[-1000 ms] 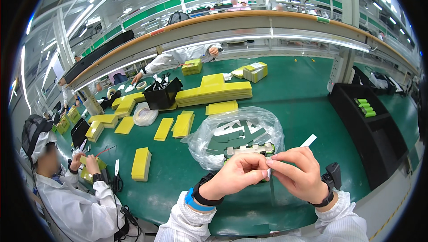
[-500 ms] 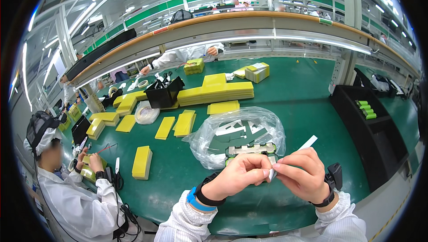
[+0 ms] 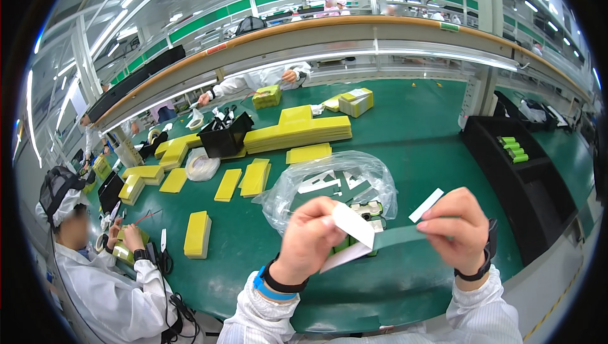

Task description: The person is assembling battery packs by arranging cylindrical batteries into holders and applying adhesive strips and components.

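Observation:
My left hand (image 3: 304, 239) pinches white backing paper (image 3: 353, 225), which is folded into an angle. Stretched toward my right hand (image 3: 457, 227) is a thin, see-through green adhesive strip (image 3: 400, 236), pinched at its far end by thumb and fingers. The strip and the paper still join near the fold. Beneath and behind them lies a battery pack with green cells and pale end pieces (image 3: 367, 210), mostly hidden by my left hand and the paper. A loose white strip (image 3: 426, 204) rests on the green table close to my right hand.
A clear plastic bag (image 3: 269, 201) of green and white pieces lies ahead. Yellow sheets (image 3: 297, 135) are stacked beyond it, beside a black bin (image 3: 225, 136). A black tray (image 3: 491, 173) with green cells stands right. A co-worker (image 3: 95, 274) works at left; another reaches across the far side.
My hands have moved apart from their close pinch. The green strip now stretches between them, separated along much of its length from the white paper in my left hand.

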`<state>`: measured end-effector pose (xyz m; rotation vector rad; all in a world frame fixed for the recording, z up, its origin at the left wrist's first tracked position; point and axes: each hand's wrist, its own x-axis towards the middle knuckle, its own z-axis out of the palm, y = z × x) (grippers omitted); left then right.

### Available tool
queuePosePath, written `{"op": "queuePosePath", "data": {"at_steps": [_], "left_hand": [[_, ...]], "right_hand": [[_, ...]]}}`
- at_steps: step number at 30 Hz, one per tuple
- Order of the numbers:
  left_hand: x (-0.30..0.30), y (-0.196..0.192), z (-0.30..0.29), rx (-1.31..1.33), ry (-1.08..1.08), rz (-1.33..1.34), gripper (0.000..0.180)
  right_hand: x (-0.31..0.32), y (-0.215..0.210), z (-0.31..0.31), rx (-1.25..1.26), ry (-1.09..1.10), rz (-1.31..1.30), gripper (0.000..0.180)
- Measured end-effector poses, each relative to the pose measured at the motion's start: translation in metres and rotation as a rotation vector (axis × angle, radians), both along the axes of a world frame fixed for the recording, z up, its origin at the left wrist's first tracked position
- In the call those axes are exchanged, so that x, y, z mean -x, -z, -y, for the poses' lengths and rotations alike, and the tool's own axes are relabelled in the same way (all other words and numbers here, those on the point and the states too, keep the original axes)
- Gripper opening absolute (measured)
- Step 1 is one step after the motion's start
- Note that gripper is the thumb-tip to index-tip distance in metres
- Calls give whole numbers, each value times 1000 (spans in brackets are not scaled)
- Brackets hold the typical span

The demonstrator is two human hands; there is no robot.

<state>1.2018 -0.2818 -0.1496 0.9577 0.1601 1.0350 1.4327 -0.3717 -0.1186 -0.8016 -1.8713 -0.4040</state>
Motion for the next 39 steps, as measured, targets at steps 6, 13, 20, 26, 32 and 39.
{"op": "queuePosePath", "data": {"at_steps": [6, 13, 20, 26, 32, 39], "left_hand": [[20, -18, -9, -132, -347, 237, 15], [26, -23, -14, -137, -343, 370, 13], [14, -9, -6, -227, -317, 183, 14], [-9, 9, 23, -435, -235, -108, 13], [-57, 29, 41, -1208, -286, -469, 17], [-103, 126, 43, -966, -228, -724, 6]], "right_hand": [[-47, -6, -7, 33, -49, -342, 22], [-90, -9, -5, 94, -126, -608, 4], [-130, 0, 8, -12, -144, -915, 15], [-138, -4, 24, -104, -235, -969, 16], [-136, -12, 24, -61, -284, -935, 17], [-130, -11, 24, 68, -272, -908, 15]]}}
